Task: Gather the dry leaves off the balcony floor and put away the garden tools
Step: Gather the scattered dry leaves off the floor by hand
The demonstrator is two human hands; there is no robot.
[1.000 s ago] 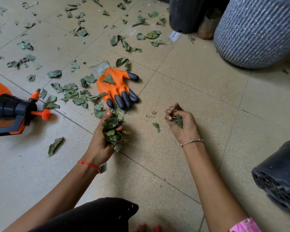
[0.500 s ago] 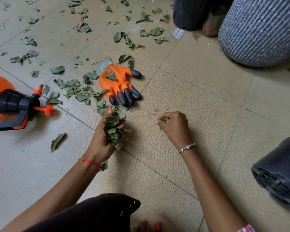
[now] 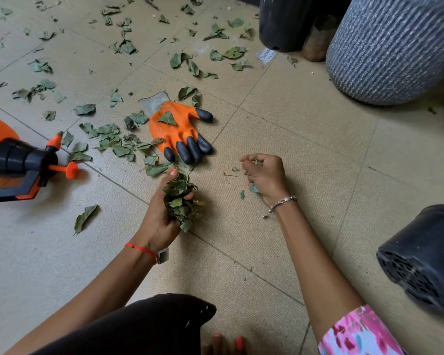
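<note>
My left hand [image 3: 158,216] grips a thick bunch of dry green leaves [image 3: 180,198] just above the tiled floor. My right hand [image 3: 267,176] is curled round a few small leaf pieces, close to the floor to the right of the bunch. An orange garden glove with black fingertips [image 3: 180,130] lies flat just beyond both hands, one leaf on its palm. Loose leaves [image 3: 108,139] lie scattered left of the glove and further back [image 3: 215,55]. An orange and black spray bottle [image 3: 18,162] lies on its side at the left edge.
A grey ribbed planter [image 3: 392,47] and a black pot [image 3: 282,21] stand at the back right. Another black pot [image 3: 426,257] lies tipped on its side at the right. A single leaf [image 3: 83,217] lies near the sprayer. My knee [image 3: 149,326] fills the bottom.
My right hand dipped to the floor, picked up small leaf pieces and curled round them again. The left hand kept its bunch almost still.
</note>
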